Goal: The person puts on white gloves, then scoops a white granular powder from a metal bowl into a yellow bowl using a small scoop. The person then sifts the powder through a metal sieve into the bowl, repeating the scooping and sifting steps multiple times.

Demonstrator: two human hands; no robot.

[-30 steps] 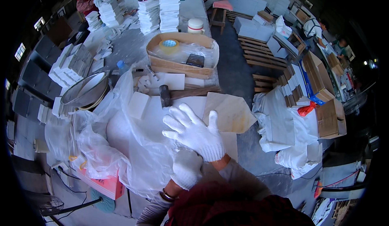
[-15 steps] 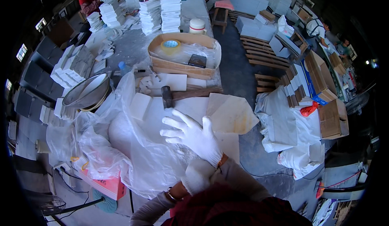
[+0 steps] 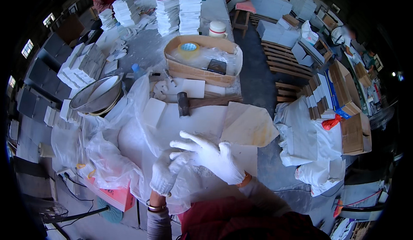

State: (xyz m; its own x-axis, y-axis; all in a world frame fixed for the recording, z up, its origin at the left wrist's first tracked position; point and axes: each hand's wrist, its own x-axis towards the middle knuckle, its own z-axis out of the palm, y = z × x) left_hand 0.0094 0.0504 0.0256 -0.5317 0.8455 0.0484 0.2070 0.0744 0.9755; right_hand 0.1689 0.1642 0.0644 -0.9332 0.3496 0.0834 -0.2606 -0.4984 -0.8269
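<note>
White knit gloves cover both my hands, which meet above the worktop. My right hand [image 3: 217,158] has its fingers spread, with the index finger and thumb standing apart. My left hand [image 3: 164,173] is bent closed around the lower fingertips of the right glove; part of its fingers is hidden there. Beyond them lies a hammer [image 3: 183,104] with a dark head and wooden handle. To the right is an angular cream stone slab [image 3: 249,124], and a small white tile [image 3: 154,112] lies to the left. Clear plastic sheeting [image 3: 133,136] covers a pale mound beside my left hand.
A cardboard box [image 3: 202,77] with a tape roll stands behind the hammer. Sieves [image 3: 97,96] sit at the left, near stacked white tiles [image 3: 81,66]. Farther back are tall tile stacks [image 3: 190,14] and a person in red. White sacks [image 3: 301,132] and wooden pallets [image 3: 284,59] lie right.
My left hand has moved from the right glove's cuff to its fingertips, going left. My right hand has shifted slightly down and right in view. The view itself has shifted a little.
</note>
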